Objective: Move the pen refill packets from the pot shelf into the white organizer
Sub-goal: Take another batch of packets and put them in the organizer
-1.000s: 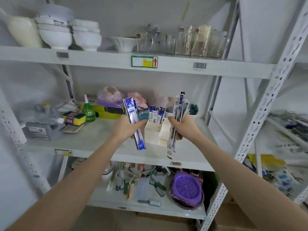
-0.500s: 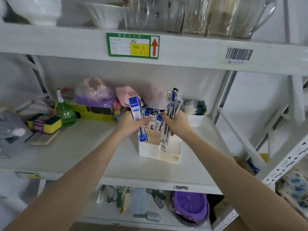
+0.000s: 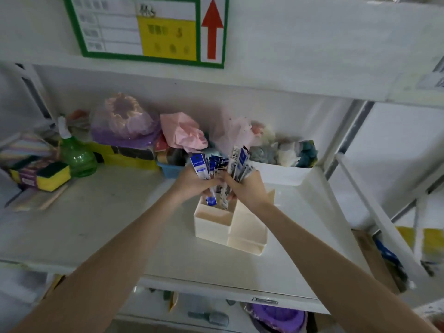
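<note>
The pen refill packets [image 3: 201, 167] stand upright over the rear compartment of the white organizer [image 3: 230, 227], their lower ends dipping just inside its rim. The left hand [image 3: 192, 182] is curled round a blue-and-white packet, and the right hand [image 3: 247, 188] is clamped on a bundle of packets [image 3: 237, 162]; the two hands meet above the organizer, knuckles nearly touching. More packets [image 3: 217, 162] show between them.

The organizer sits on a white shelf [image 3: 96, 224], near its middle and set back from the front edge. Bare shelf lies in front of it and widely to its left. At the right a white tray [image 3: 283, 175] of soft items stands just behind it, close to the grey upright post [image 3: 346, 131].

Along the back wall lie bagged purple [image 3: 122, 121] and pink [image 3: 182, 131] goods. At the left stand a green spray bottle [image 3: 77, 152] and a yellow sponge pack [image 3: 45, 176]. Overhead, the edge of the next shelf carries a green-framed label with a red arrow [image 3: 153, 30].
</note>
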